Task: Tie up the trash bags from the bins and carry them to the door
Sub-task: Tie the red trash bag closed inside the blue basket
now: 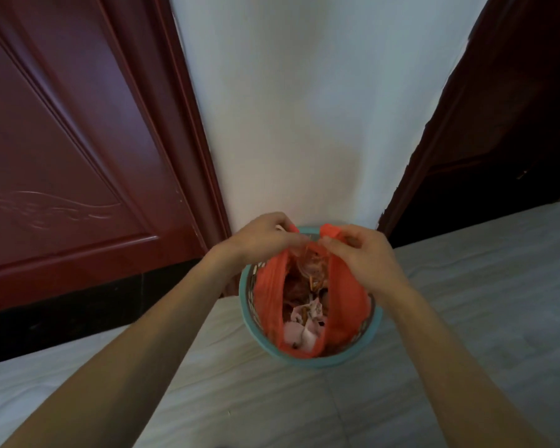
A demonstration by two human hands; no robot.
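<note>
A round teal bin [307, 361] stands on the floor against the white wall. Inside it sits an orange-red trash bag [269, 295], its mouth partly gathered, with crumpled paper and scraps [304, 321] showing in the gap. My left hand [259, 239] pinches the bag's left handle at the far rim. My right hand [359, 250] grips the bag's right handle, whose end sticks up above my fingers. The two hands meet above the bin's far side.
A dark red wooden door [78, 156] with its frame stands on the left, above a black skirting strip [62, 318]. Another dark doorway [498, 140] opens on the right. Pale tiled floor [256, 399] lies around the bin.
</note>
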